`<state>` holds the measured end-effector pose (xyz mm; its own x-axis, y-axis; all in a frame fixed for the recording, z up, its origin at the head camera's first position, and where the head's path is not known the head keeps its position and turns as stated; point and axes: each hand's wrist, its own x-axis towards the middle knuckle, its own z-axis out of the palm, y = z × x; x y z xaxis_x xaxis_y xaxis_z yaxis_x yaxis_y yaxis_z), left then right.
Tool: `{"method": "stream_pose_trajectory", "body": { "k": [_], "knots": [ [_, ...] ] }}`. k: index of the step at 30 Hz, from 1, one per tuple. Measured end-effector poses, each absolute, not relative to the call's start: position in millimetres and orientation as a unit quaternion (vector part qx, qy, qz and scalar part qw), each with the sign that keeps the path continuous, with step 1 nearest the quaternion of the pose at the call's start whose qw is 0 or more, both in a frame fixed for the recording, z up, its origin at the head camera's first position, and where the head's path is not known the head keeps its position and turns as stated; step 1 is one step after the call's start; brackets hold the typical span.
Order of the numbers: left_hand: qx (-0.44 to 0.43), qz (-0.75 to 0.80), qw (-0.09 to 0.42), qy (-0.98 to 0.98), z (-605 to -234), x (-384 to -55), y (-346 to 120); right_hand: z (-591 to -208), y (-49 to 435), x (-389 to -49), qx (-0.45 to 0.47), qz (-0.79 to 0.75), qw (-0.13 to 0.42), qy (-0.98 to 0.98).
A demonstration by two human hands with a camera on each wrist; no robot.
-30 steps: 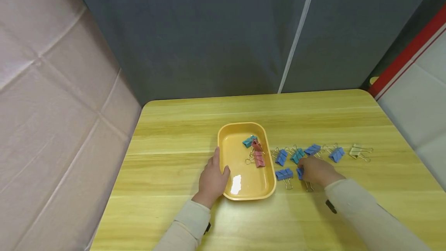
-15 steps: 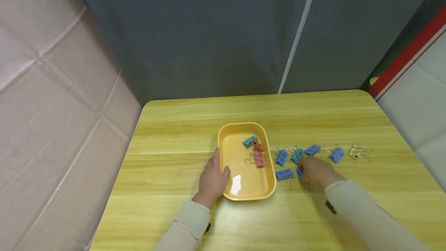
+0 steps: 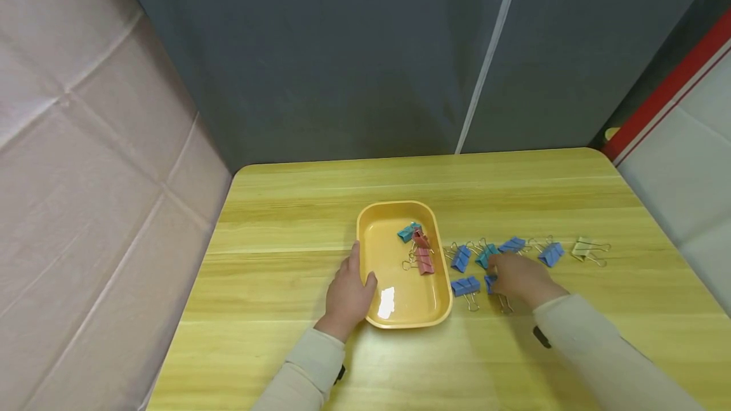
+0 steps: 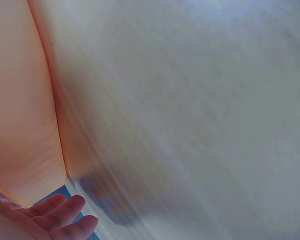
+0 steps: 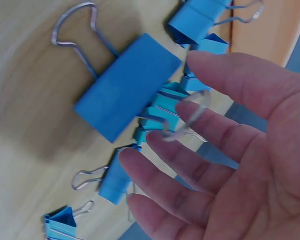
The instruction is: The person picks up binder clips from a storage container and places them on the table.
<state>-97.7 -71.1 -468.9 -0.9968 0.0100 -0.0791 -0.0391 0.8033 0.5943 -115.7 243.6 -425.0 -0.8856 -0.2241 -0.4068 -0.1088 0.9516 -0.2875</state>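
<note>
Movement since the earlier head frame is slight: right hand point(image 3: 522, 278), left hand point(image 3: 347, 300) and tray point(image 3: 385, 271) hold their positions almost exactly.

Head view: the left hand rests at the tray's left side, thumb over the rim, fingers extended along the outer wall. Inside the tray lie a teal clip point(image 3: 408, 231) and two red clips point(image 3: 424, 261). Right of the tray lie other clips point(image 3: 460, 259) in two loose rows; the right hand partly covers a blue clip point(image 3: 490, 284) in the nearer row. Farthest right of the tray lies a pale clip point(image 3: 584, 247).

Left wrist view: fingers loosely extended, not clenched.

Right wrist view: thumb and fingers stand apart, fairly wide, beside the blue clip; its wire handle point(image 5: 197, 116) crosses in front of the fingers. Whether they touch cannot be told.

Assessment: the step appears to be picking up a clip for the tray. The next move likely calls for a firm pinch, handles kept off neighbouring clips.
</note>
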Motion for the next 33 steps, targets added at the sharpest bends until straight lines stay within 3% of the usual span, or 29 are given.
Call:
{"method": "stream_pose_trajectory", "body": {
  "k": [18, 33],
  "knots": [
    [-0.003, 0.311, 0.040, 0.950, -472, -98, -72, -404, 236, -121, -0.073, -0.143, 0.212, 0.964],
    [-0.001, 0.309, 0.042, 0.950, -472, -98, -72, -379, 213, -137, -0.086, -0.137, 0.160, 0.974]
  ]
}}
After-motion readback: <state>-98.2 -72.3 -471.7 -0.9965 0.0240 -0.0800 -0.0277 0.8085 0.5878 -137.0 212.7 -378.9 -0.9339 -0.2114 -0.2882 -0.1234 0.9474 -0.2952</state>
